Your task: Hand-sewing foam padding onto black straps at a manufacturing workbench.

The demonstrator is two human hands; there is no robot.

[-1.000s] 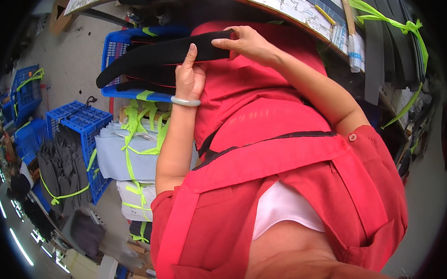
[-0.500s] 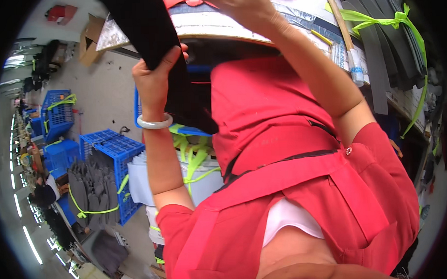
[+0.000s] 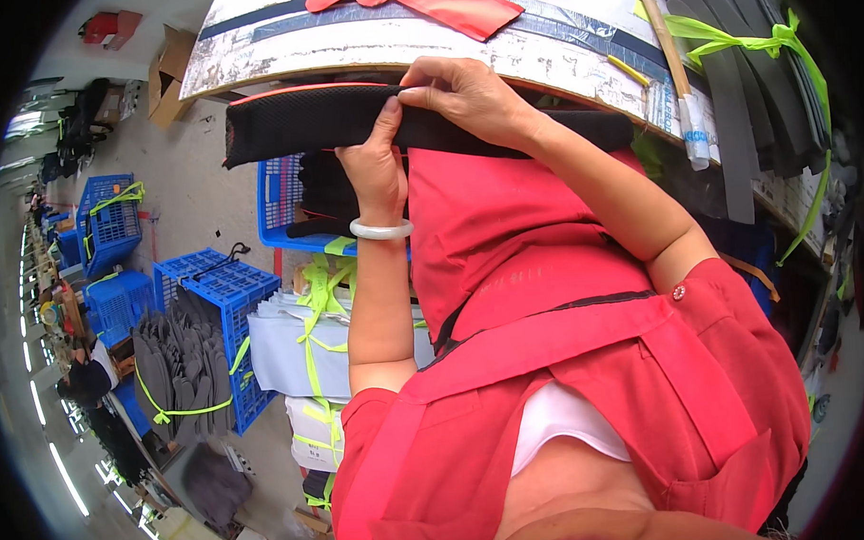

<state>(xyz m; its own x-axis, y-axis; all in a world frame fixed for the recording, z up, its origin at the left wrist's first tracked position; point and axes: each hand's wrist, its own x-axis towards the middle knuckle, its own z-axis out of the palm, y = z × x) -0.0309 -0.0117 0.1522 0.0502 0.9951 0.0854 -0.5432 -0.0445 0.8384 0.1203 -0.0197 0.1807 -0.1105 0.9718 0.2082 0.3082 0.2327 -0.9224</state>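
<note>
A long black mesh fabric strip with a coral-red line along its far edge lies crosswise in front of me, just short of the table edge. My left hand, with a pale bangle on the wrist, is closed on its middle, thumb on top and the other fingers hidden beneath. Close beside that thumb, my right hand pinches the strip's far edge between thumb and fingers. The strip's right end passes under my right forearm, over my red apron. Red fabric pieces lie on the worn white table beyond.
A wooden-handled tool and a yellow pen-like stick lie at the table's right. Grey strips tied with lime ribbon hang farther right. Below left are a blue crate, tied pale bundles and a crate beside grey pieces.
The black strip has swung from hanging steeply at the left to lying crosswise. My left hand moved right with it; my right hand came back from the table and took its edge.
</note>
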